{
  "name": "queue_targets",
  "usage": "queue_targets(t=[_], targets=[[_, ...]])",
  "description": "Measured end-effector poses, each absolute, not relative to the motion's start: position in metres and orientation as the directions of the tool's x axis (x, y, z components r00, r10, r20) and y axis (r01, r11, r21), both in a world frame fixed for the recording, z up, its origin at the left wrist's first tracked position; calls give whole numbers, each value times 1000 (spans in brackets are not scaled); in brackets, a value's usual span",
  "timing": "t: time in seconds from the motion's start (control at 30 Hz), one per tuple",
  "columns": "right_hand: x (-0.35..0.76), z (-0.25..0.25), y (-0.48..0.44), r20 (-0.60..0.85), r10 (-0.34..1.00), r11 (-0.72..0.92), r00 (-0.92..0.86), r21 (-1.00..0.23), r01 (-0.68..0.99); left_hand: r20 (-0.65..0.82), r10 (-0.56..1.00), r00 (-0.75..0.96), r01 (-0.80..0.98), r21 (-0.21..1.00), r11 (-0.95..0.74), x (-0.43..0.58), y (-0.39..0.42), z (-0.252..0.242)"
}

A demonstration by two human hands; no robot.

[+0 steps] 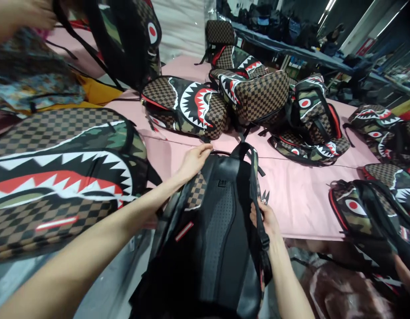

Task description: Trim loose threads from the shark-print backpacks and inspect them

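Observation:
In front of me a black backpack [218, 221] lies with its padded back panel facing up and its top end on the pink table. My left hand [196, 161] is closed at its upper left corner, fingertips on the top edge. At the right side, my right hand [266, 219] is closed around small snips [265, 197], their two pointed blades sticking up and apart. The shoulder strap [256, 181] runs along that hand and touches its fingers. The backpack's front is hidden beneath it.
The pink table [301, 204] bears several checkered, shark-mouth backpacks: a large one [58, 177] close on my left, another [191, 106] beyond my hands. Other people's hands show at the upper left [21, 17] and right edge [406, 274]. Clear plastic [347, 288] lies below the table edge.

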State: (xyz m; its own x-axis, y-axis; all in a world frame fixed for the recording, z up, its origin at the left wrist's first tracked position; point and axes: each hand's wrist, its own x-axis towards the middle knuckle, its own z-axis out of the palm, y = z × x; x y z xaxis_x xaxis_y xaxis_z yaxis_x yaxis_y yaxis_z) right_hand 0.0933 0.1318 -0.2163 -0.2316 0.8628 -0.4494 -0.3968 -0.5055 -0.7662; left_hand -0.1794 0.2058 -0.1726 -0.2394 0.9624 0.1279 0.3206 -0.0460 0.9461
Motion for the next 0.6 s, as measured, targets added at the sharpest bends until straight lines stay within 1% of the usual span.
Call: queue_targets(t=[0.07, 0.17, 0.23, 0.3, 0.37, 0.43, 0.5, 0.6], targets=[[95, -223, 140, -496, 811, -583, -311, -638, -503, 208, 972, -106, 285, 943, -171, -156, 252, -174], [98, -232, 140, -510, 790, -604, -339, -556, -570, 323, 915, 241, 195, 908, -372, -123, 308, -179], [99, -236, 139, -514, 783, -611, -351, -532, -586, 314, 824, 471, 184, 879, -440, -106, 334, -182], [100, -238, 138, -522, 771, -627, -366, -514, -585, 234, 760, 606, 235, 861, -452, -93, 350, -184], [103, -241, 139, -532, 755, -646, -382, -508, -569, 133, 741, 658, 345, 822, -454, -83, 360, -185], [111, -244, 141, -538, 760, -641, -365, -529, -556, 52, 762, 646, 471, 758, -451, -74, 365, -187], [125, -246, 142, -547, 775, -622, -316, -574, -533, -9, 777, 630, 558, 701, -445, -68, 368, -190], [149, -247, 143, -548, 803, -588, -233, -666, -460, -77, 789, 610, 616, 672, -411, -63, 372, -197]])
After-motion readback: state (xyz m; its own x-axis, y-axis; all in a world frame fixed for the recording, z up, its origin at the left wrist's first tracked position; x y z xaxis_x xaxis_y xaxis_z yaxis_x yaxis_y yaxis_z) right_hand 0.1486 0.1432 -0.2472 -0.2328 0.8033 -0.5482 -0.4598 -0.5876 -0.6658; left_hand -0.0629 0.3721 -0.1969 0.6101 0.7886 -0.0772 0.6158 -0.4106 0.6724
